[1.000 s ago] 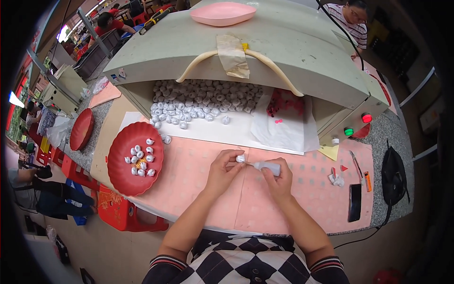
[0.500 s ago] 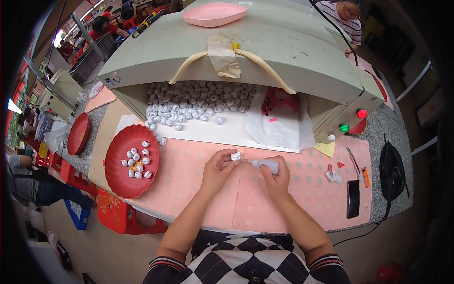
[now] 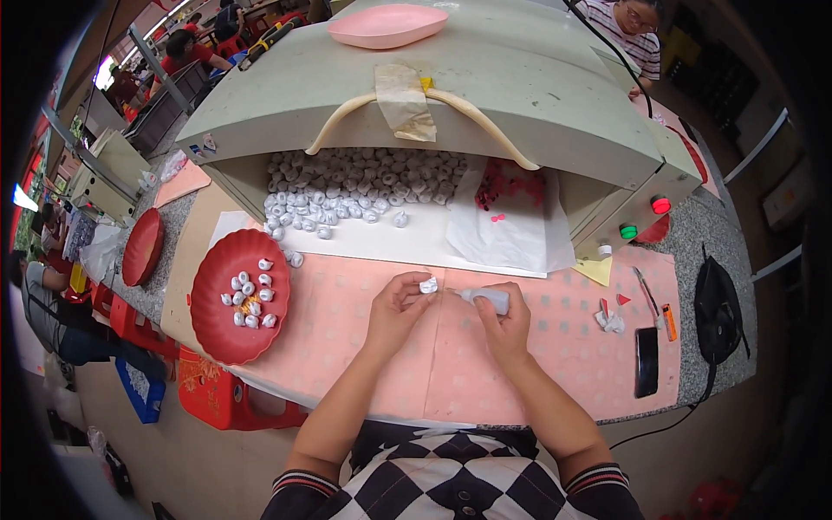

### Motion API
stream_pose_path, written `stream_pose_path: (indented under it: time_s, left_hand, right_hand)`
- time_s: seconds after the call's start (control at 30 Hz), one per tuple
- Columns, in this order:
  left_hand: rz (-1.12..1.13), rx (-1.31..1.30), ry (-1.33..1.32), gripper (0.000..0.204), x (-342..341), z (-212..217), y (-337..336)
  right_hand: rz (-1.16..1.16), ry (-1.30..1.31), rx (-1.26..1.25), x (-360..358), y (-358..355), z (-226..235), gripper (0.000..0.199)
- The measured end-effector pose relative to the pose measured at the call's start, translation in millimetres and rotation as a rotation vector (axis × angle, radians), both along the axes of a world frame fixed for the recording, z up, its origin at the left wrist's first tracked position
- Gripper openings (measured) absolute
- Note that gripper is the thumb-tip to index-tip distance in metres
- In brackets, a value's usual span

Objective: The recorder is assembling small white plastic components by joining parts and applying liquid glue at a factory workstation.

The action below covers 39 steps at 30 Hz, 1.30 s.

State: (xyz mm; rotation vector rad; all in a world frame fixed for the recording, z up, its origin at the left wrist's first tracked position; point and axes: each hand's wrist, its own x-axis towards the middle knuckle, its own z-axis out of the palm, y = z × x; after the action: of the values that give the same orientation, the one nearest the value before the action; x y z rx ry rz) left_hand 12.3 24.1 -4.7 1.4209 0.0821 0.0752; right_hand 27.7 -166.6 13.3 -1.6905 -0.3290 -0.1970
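Observation:
Between the fingertips of my left hand (image 3: 400,301) is a small white rounded piece (image 3: 428,285). My right hand (image 3: 510,319) is closed round a pale squeeze bottle (image 3: 490,300), whose narrow tip points left toward the white piece with a little space between them. Both hands are over the pink cloth (image 3: 364,381) on the table. To the left, a red scalloped bowl (image 3: 217,325) holds several similar white pieces (image 3: 245,287). A large heap of the same pieces (image 3: 364,178) lies inside the grey box-like cabinet in front of me.
The grey cabinet (image 3: 485,95) carries a pink dish (image 3: 387,26) on top. Inside, small red-pink bits (image 3: 511,191) lie on white paper. At right are a phone (image 3: 646,362), an orange cutter (image 3: 669,321), tweezers (image 3: 646,288), crumpled tissue (image 3: 610,321) and a black bag (image 3: 719,312). Other people are nearby.
The view has shifted slightly. Both hands keep nearly the same pose, and the bottle still points at the white piece. At far left, a seated person has moved.

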Motion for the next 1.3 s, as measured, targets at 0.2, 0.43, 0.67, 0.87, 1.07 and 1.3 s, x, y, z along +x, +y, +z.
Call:
stream_pose_path:
  time_s: [0.2,0.43,0.67,0.87,1.07,1.3]
  left_hand:
    - [-0.002,-0.021,-0.013,0.032,1.2,2.3,-0.8]
    - [-0.015,0.046,-0.072,0.038,4.1,-7.0,5.3]
    - [-0.021,0.087,-0.080,0.036,8.1,-6.8,0.7]
    - [-0.004,0.076,-0.083,0.035,6.4,0.3,3.7]
    - [-0.027,-0.080,-0.034,0.035,6.0,-1.4,4.6]
    - [-0.078,0.025,-0.086,0.036,6.1,-3.0,2.2]
  right_hand:
    - [0.028,0.027,-0.007,0.9,-1.3,-0.4,0.015]
    - [-0.065,0.163,0.072,44.4,-9.6,30.4,0.021]
    - [-0.114,-0.014,-0.760,132.7,-12.8,43.5,0.037]
    - [-0.025,0.040,-0.891,151.0,-6.9,43.8,0.040]
    - [0.203,0.420,-0.150,97.0,-17.6,43.1,0.021]
    - [0.416,0.804,0.301,31.3,5.5,27.4,0.013]
